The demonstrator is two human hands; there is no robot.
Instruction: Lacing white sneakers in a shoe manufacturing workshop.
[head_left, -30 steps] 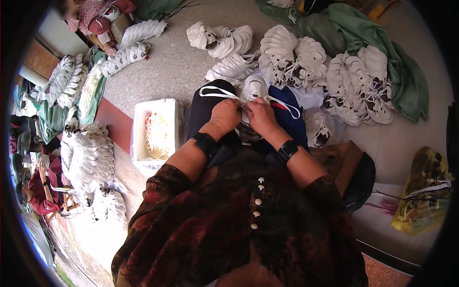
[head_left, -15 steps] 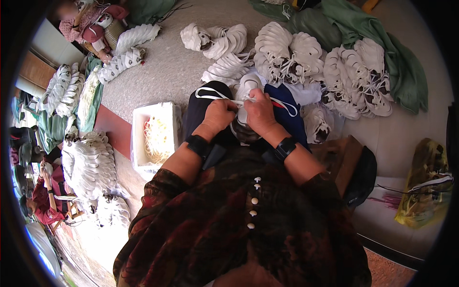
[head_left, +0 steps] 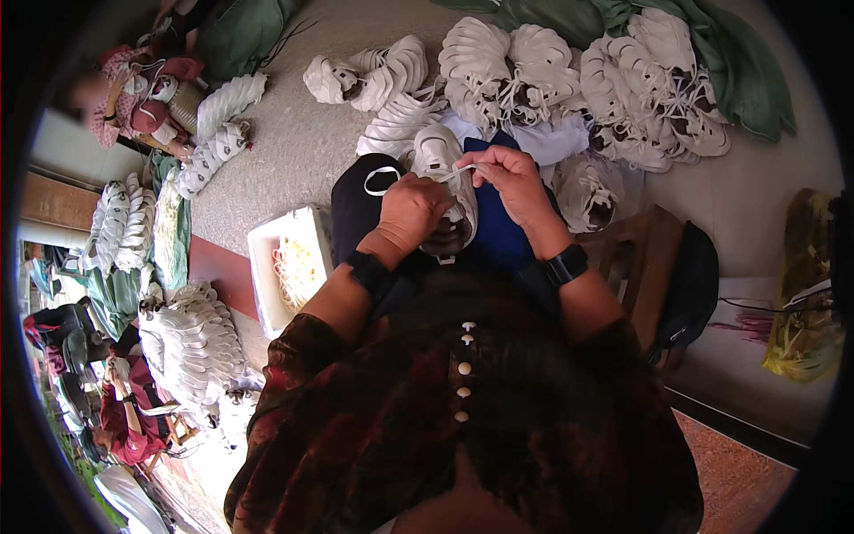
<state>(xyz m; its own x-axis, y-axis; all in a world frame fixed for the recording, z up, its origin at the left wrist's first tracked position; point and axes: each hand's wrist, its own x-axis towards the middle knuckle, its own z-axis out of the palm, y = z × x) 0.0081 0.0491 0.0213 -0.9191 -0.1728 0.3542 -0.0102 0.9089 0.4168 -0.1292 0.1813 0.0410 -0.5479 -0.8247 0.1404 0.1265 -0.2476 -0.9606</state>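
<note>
A white sneaker [head_left: 435, 149] rests on my lap, toe pointing away, its opening towards me. My left hand [head_left: 412, 216] is closed over its left side, with a white shoelace [head_left: 381, 181] looping out beyond the fingers. To the right of the shoe, my right hand [head_left: 519, 189] pinches a length of that lace between thumb and fingers, and the lace runs across the upper towards my left hand. Dark cloth [head_left: 356, 191] covers my left thigh and blue cloth [head_left: 500, 233] my right one. My left fingertips are partly hidden.
A white box [head_left: 311, 267] of loose laces stands at my left. Stacked white sneakers [head_left: 511, 76] lie ahead, more [head_left: 191, 343] at the left. A wooden stool [head_left: 642, 258] and a yellow plastic bag [head_left: 801, 294] are at the right. Co-workers [head_left: 133, 409] sit at the left.
My right hand has moved right, away from the left hand, with the lace drawn out between them. The loop on the right side no longer shows. The whole view has shifted slightly.
</note>
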